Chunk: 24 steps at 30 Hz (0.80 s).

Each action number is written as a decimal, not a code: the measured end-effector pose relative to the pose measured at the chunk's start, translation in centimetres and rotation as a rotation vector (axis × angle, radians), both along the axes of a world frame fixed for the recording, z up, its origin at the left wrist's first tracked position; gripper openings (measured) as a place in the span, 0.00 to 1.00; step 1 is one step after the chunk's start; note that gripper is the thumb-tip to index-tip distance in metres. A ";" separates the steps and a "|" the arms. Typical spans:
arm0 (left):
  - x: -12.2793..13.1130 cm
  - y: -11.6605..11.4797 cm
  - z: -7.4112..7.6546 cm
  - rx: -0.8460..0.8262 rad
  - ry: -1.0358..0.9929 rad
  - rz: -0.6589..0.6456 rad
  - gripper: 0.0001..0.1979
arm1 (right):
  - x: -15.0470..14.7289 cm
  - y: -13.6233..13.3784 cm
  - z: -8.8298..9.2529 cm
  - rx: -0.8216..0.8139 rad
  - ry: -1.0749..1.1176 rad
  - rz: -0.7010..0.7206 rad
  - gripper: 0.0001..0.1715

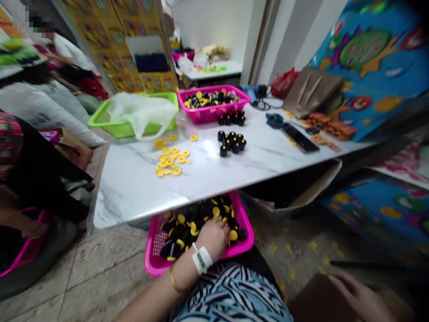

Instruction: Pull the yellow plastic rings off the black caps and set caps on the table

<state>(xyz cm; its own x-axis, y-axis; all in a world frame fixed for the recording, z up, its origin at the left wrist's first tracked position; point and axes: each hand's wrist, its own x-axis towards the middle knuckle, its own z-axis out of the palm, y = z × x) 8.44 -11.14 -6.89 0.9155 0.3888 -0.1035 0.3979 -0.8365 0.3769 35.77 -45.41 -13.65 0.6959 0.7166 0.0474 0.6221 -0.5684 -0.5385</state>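
A pink basket (250, 230) on my lap, under the table's front edge, holds black cylindrical parts and yellow plastic ring pieces. My left hand (212, 238) reaches into this pile with its fingers curled down; whatever they grip is hidden. At the lower right, my right hand (360, 295) is slightly blurred, fingers stretched out beside a brown cardboard box (315, 297). I see nothing held in it. On the white marbled table (134, 192) lie loose yellow ring pieces (170, 158) and a cluster of small black caps (232, 142).
Behind them stand a second pink basket (214, 109) of black and yellow parts and a green basket (117, 127) with a plastic bag. A phone (299, 137) and a paper bag (311, 94) are at the right. Another person (30, 156) works at the left.
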 end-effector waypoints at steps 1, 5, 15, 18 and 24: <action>-0.5 0.2 0.7 -0.019 -0.049 0.029 0.11 | 0.2 2.0 0.2 0.022 -0.012 0.060 0.11; -3.7 1.9 5.0 -0.249 -0.347 0.135 0.14 | -1.6 11.5 5.3 0.120 -0.065 0.372 0.11; -9.1 14.1 8.1 0.368 -0.449 0.538 0.13 | -10.4 33.2 16.1 0.416 -0.064 0.770 0.11; -8.5 15.7 7.3 0.440 -0.307 0.531 0.12 | -13.5 38.0 15.9 0.430 -0.044 0.752 0.11; -7.4 14.8 6.7 0.456 -0.373 0.422 0.14 | -17.3 43.6 15.6 0.130 -0.270 0.758 0.18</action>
